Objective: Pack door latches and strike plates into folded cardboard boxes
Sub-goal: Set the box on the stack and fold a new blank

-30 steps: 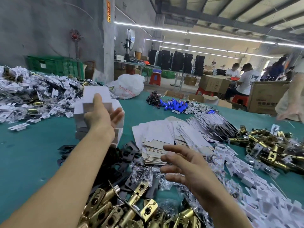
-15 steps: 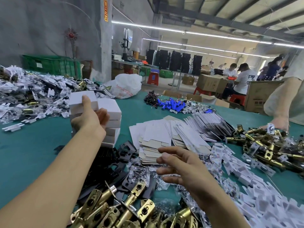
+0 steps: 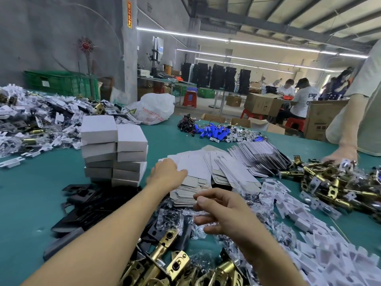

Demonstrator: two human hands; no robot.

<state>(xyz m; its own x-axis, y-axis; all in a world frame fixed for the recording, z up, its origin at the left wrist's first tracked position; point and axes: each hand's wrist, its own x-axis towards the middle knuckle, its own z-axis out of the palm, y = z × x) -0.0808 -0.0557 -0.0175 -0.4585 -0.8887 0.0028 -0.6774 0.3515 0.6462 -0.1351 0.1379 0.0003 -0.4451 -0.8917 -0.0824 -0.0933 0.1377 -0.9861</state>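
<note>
Packing step: a fresh sheet is judged to be the next thing taken for folding.
Folded boxes (image 3: 114, 149): stacked in two columns just left of the flat blanks (image 3: 198, 164); all are closed, so their contents cannot be seen.
Strike plates (image 3: 86, 203): black, heaped left of the blanks and nearer the camera, touching the foot of the box stack.
Left hand (image 3: 168, 174): laid on the left end of the blanks. The fingers are blurred, so whether a sheet is pinched cannot be told.
Blanks: fanned flat, with the fan's long axis running left to right, away from the left hand's fingers. That hand is the nearer one.
Right hand (image 3: 222, 213): held in the air just on the near side of the blanks, fingers loosely curled, nothing gripped.
Latches (image 3: 160, 254): brass, heaped nearer than the blanks, beneath both forearms.
Second latch heap (image 3: 329, 186): well right of the blanks, touched by another person's hand (image 3: 340, 155).
</note>
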